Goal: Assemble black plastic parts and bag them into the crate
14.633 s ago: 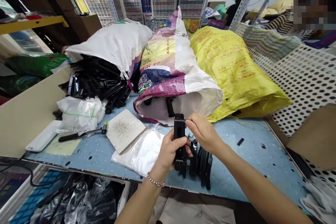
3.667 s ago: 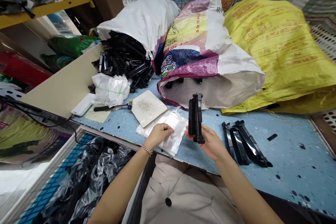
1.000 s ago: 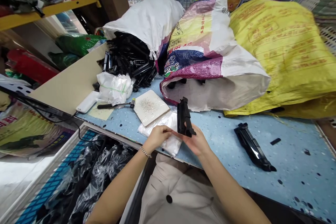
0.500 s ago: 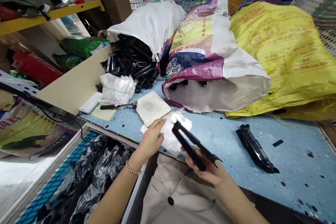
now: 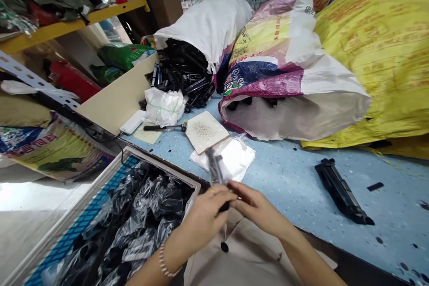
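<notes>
**Q:** ok so what's actually going on with the hands here?

**A:** Left hand has a narrow grip on the lower end of a long black plastic part, and the rest sticks up past the fingers, kinda blurry. Right hand is curled in right next to it, but honestly I can't tell if it's gripping too.

**Q:** and where's that part, over the table?

**A:** Yeah, pretty much at the near edge of the speckled blue tabletop, with its top end in front of a flat white plastic bag.

**Q:** what else is lying around?

**A:** A similar chunky black plastic part sits on the table off to the right. Past the bag there's a square white tile dusted with tiny grey bits. Further back, a heap of black plastic parts spills from a white woven sack, next to a purple-and-yellow printed woven sack and a big yellow woven sack. Down left, a blue-edged crate of clear plastic bags.
</notes>
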`<state>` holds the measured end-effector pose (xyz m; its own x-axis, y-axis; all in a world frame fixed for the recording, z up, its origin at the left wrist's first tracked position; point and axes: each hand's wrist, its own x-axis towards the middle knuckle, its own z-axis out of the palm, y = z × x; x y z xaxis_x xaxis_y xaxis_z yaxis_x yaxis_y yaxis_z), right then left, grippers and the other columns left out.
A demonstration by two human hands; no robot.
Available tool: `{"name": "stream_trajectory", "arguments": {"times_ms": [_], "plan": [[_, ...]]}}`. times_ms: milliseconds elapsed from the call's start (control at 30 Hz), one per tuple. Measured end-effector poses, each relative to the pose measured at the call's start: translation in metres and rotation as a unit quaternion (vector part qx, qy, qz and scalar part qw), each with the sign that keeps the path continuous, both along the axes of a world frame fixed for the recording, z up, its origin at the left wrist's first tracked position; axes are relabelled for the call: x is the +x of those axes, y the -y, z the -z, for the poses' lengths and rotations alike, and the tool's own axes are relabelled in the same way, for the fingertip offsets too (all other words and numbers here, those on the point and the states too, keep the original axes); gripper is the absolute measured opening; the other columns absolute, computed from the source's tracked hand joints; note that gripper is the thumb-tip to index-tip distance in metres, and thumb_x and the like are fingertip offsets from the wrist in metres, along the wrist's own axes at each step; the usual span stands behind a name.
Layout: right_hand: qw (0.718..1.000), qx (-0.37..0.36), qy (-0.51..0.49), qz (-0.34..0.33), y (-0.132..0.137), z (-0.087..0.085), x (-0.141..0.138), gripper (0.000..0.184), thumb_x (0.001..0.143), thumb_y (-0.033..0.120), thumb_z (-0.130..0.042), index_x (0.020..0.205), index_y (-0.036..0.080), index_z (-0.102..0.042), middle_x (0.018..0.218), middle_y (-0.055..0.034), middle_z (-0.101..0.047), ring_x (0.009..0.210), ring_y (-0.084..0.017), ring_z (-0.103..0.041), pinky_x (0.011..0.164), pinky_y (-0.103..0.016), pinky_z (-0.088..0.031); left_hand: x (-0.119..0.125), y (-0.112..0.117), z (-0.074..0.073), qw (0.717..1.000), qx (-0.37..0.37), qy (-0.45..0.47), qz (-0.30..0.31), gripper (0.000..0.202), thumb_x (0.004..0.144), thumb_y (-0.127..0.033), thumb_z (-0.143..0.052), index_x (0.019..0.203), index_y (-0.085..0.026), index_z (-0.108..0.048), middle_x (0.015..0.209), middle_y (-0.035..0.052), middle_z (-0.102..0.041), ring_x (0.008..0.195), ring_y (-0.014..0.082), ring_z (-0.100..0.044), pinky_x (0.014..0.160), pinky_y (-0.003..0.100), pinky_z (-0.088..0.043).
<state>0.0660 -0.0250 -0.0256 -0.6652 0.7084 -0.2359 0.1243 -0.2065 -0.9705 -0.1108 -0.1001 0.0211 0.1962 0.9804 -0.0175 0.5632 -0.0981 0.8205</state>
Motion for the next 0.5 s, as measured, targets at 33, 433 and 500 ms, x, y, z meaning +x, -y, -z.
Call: {"name": "stream_trajectory", "arguments": {"times_ms": [33, 433, 500], "plan": [[0.998, -0.031, -0.01, -0.047, 0.001, -0.005, 0.009, 0.041, 0.08, 0.031, -0.064, 0.12, 0.022, -0.06, 0.121, -0.0069, -0.063, 0.111, -0.023, -0.057, 0.098, -0.04, -0.044, -0.015, 0.007, -0.009, 1.0, -0.031, 0.0, -0.003, 0.039, 0.077, -0.005, -0.049, 0.109, -0.023, -0.063, 0.108, 0.0034, -0.063, 0.102, 0.0151, -0.059, 0.093, 0.025, -0.047], [0.966, 0.134, 0.166, 0.145, -0.032, 0.009, 0.087, 0.038, 0.085, 0.046, -0.052, 0.112, 0.022, -0.062, 0.111, -0.009, -0.068, 0.097, -0.023, -0.065, 0.083, -0.037, -0.053, -0.175, -0.014, 0.11, 0.904, -0.268, -0.295, -0.152, 0.028, 0.061, -0.01, -0.056, 0.085, -0.018, -0.069, 0.104, 0.0096, -0.069, 0.107, 0.0292, -0.061, 0.093, 0.036, -0.044], [0.907, 0.241, 0.283, 0.196, -0.039, 0.01, 0.124, 0.037, 0.086, 0.045, -0.048, 0.111, 0.021, -0.062, 0.112, -0.0102, -0.065, 0.098, -0.024, -0.063, 0.079, -0.037, -0.053, -0.164, -0.023, 0.106, 0.91, -0.272, -0.284, -0.129, 0.016, 0.065, -0.017, -0.057, 0.077, -0.019, -0.068, 0.091, 0.0068, -0.072, 0.095, 0.0272, -0.066, 0.086, 0.033, -0.047]]}}
